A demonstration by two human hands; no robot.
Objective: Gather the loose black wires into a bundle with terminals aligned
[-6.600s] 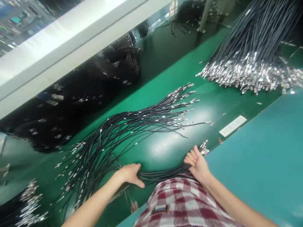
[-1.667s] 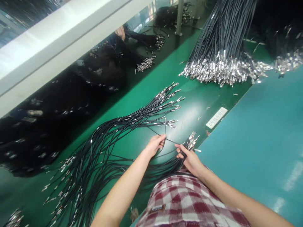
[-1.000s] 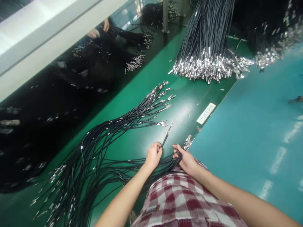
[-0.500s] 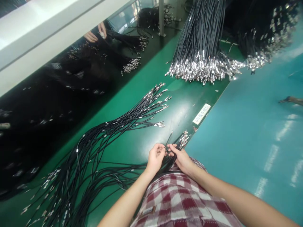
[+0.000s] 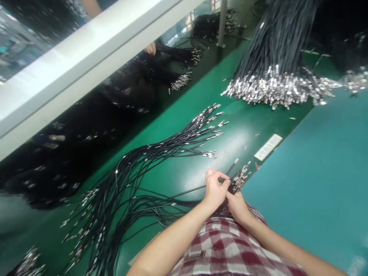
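Note:
My left hand (image 5: 216,188) is closed, with thumb and forefinger pinched on a thin black cable whose metal-tipped end (image 5: 235,161) sticks out beyond the fingers. Right beside it, my right hand (image 5: 238,207) closes around a bundle of black cables near their metal terminals (image 5: 240,179); its fingers are partly hidden. From both hands the cables (image 5: 161,200) trail left over the green table (image 5: 184,174). Another spread of black cables (image 5: 169,143) lies further back, terminals fanned to the right.
A large pile of cables (image 5: 276,50) with silvery ends lies at the back right. A white beam (image 5: 94,57) crosses the upper left, with dark cable heaps (image 5: 94,126) beneath. Another person's hand (image 5: 150,48) shows there. A paper label (image 5: 268,147) marks the table edge.
The view has shifted, so the scene sits further right. My left hand has turned over and moved close against the right hand. The other person's hands are now mostly hidden by the beam.

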